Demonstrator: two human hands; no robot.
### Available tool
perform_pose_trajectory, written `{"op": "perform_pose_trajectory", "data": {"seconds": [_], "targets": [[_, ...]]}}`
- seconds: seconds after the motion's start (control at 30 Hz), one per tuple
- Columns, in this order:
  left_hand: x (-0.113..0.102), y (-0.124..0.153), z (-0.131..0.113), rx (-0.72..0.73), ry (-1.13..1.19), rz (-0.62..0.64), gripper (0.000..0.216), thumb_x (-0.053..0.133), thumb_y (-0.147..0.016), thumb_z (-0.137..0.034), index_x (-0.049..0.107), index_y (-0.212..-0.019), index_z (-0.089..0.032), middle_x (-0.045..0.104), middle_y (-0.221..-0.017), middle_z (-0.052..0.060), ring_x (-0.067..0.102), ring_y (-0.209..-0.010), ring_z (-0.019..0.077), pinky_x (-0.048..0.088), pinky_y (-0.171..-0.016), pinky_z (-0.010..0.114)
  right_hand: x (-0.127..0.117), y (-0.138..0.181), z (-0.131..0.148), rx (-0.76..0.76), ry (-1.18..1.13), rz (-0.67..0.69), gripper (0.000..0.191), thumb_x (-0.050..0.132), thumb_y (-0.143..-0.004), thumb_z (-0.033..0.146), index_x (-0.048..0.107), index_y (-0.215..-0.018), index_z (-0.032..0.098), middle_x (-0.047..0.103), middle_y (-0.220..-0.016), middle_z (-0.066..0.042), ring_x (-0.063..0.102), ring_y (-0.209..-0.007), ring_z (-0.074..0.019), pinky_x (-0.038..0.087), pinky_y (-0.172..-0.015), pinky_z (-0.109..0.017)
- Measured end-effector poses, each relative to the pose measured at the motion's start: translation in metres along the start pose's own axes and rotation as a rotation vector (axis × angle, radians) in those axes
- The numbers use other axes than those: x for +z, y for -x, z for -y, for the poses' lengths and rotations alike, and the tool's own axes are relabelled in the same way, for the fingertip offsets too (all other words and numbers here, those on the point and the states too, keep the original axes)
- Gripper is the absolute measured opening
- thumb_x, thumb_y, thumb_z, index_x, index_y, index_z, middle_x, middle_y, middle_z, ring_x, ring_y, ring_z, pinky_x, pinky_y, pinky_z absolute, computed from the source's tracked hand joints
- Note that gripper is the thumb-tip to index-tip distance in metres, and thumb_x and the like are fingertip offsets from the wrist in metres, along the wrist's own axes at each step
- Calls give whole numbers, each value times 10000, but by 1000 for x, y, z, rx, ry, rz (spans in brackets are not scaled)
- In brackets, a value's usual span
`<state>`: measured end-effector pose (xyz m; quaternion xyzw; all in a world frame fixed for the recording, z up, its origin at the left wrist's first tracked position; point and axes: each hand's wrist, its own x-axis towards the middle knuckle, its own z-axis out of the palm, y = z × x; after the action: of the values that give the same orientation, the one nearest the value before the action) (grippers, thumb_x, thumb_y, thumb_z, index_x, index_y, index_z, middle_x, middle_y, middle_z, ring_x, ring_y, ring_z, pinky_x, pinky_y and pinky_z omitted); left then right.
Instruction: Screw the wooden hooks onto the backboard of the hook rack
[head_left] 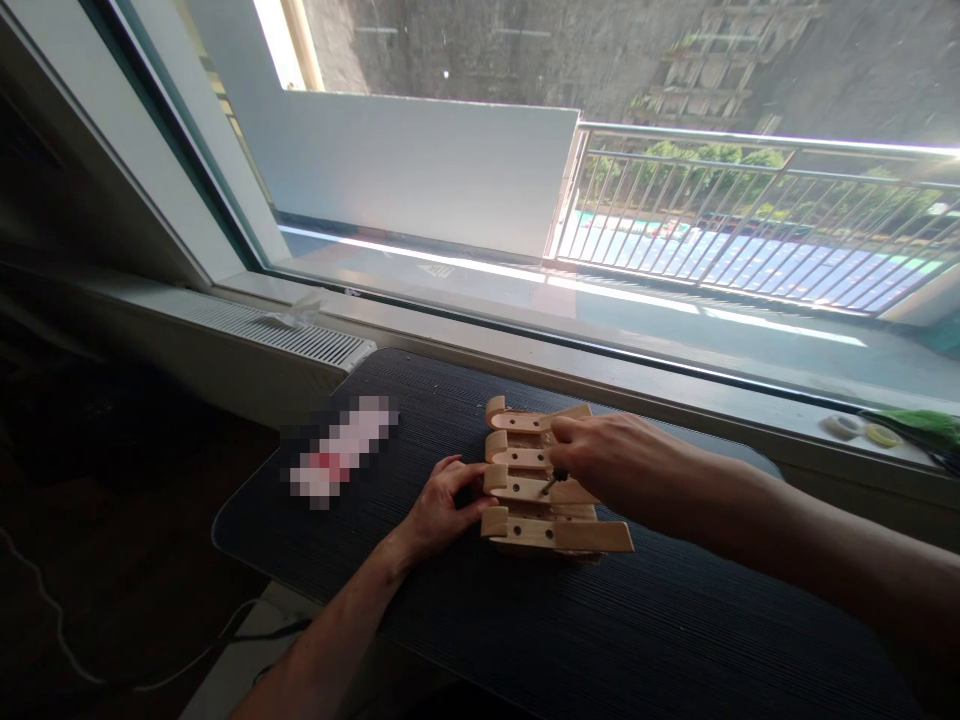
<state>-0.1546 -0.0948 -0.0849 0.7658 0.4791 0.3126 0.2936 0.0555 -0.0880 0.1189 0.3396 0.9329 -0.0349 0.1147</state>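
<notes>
Several pale wooden hooks (517, 532) with rounded, curled left ends sit side by side across a wooden base (547, 550) on the dark table. Dark round holes or screw heads show along each hook. My left hand (442, 505) pinches the rounded end of the second-nearest hook (504, 484) between thumb and forefinger. Above the right half of that hook, my right hand (600, 455) is closed round a small dark screwdriver (555, 482). Its thin shaft slants down to the wood; the hand hides most of the handle.
The black tabletop (420, 390) has rounded corners and a pixelated, pinkish item (345, 450) at its left. Behind run a window sill (465, 335) and a white radiator (300, 335) with crumpled plastic. Rolls of tape (881, 435) and a green bag (926, 425) lie far right.
</notes>
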Motion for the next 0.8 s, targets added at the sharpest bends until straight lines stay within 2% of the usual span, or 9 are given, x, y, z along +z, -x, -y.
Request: {"op": "perform_pose_trajectory", "data": {"seconds": [0.2, 0.27, 0.37, 0.47, 0.67, 0.8], "targets": [[-1, 0, -1, -7, 4, 4, 369, 604, -773, -225, 609, -1142, -221, 692, -1073, 7, 600, -1028, 193, 298, -1099, 422, 7, -2, -3, 81, 89, 61, 226, 481, -811, -4, 640, -765, 151, 648, -731, -28, 546, -562, -128, 292, -488, -254], [-1, 0, -2, 0, 4, 3, 357, 601, -775, -223, 613, -1132, -223, 684, -1098, 9, 595, -1041, 193, 298, -1099, 418, 4, -2, 0, 96, 112, 77, 195, 507, -803, 9, 642, -817, 150, 657, -747, -29, 555, -575, -139, 261, -473, -262], [-2, 0, -3, -3, 10, 6, 347, 603, -778, -230, 617, -1124, -222, 680, -1108, 10, 588, -1060, 196, 291, -1103, 417, -3, -1, 3, 65, 84, 59, 214, 534, -794, 22, 641, -903, 172, 672, -837, -30, 591, -672, -157, 277, -501, -258], [-1, -1, -2, -12, 14, 6, 359, 614, -773, -242, 615, -1131, -218, 688, -1083, 11, 587, -1059, 200, 281, -1108, 425, -7, -1, 3, 56, 45, 76, 238, 497, -808, 1, 648, -843, 182, 673, -835, -24, 588, -676, -142, 294, -525, -248], [-1, -1, 0, -13, 24, -2, 366, 613, -770, -243, 615, -1134, -214, 689, -1081, 13, 589, -1048, 198, 290, -1105, 423, -2, -4, 2, 117, 112, 131, 195, 495, -819, 33, 625, -722, 142, 630, -647, -21, 478, -469, -104, 203, -450, -267], [-1, -1, -1, -14, 26, 9, 366, 608, -772, -241, 612, -1137, -213, 686, -1091, 17, 585, -1065, 201, 286, -1106, 425, -4, -2, 1, 134, 117, 113, 154, 503, -809, 52, 623, -798, 148, 634, -669, -21, 512, -515, -121, 194, -450, -266]]}}
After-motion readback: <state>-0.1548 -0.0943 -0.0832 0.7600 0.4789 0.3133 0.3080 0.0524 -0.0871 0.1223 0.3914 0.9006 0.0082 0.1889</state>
